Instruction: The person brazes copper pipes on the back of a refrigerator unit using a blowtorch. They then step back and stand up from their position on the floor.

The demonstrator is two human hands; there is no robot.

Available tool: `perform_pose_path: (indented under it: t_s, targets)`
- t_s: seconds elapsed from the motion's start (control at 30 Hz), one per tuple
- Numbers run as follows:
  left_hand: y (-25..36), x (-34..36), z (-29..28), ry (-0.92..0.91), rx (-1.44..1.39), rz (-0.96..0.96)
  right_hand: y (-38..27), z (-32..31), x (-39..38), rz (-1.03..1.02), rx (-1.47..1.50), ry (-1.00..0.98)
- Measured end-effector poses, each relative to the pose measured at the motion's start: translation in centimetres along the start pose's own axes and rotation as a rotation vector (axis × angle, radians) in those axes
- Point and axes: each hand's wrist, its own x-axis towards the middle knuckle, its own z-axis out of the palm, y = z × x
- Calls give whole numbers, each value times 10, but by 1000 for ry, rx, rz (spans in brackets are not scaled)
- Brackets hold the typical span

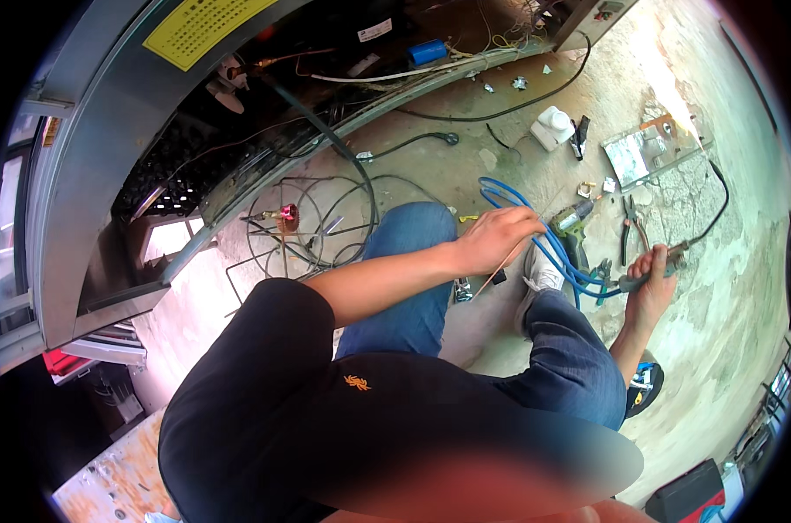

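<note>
My right hand [650, 288] is closed around the handle of a gas torch [716, 174]. From the tip of its curved black neck, a long bright flame [670, 78] points away toward the far right. My left hand [500, 240] is closed on a thin copper-coloured rod [493, 283], which sticks out on both sides of the fingers. Loops of blue hose [565, 261] run from the torch handle past my left hand, beside my shoe [543, 268]. My left forearm reaches across my bent knee [413, 235].
A metal cabinet [108, 174] stands open at left, with wires and a blue cylinder [427, 52] inside. On the floor lie pliers [626, 231], a green-bodied tool [572, 231], a white bottle [552, 128], a flat case [652, 152], a black plug [448, 138] and coiled tubing [330, 248].
</note>
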Motion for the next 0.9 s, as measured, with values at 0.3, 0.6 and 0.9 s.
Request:
perform_pose_path:
  t_s: [0.3, 0.6, 0.9]
  targets:
    - [-8, 15, 26, 91, 15, 82, -5, -52, -54, 143, 722, -307]
    - [-26, 26, 45, 46, 38, 47, -9, -109, -70, -3, 512, 36]
    - [-44, 29, 63, 83, -41, -79, -28, -252, -121, -163, 90, 697]
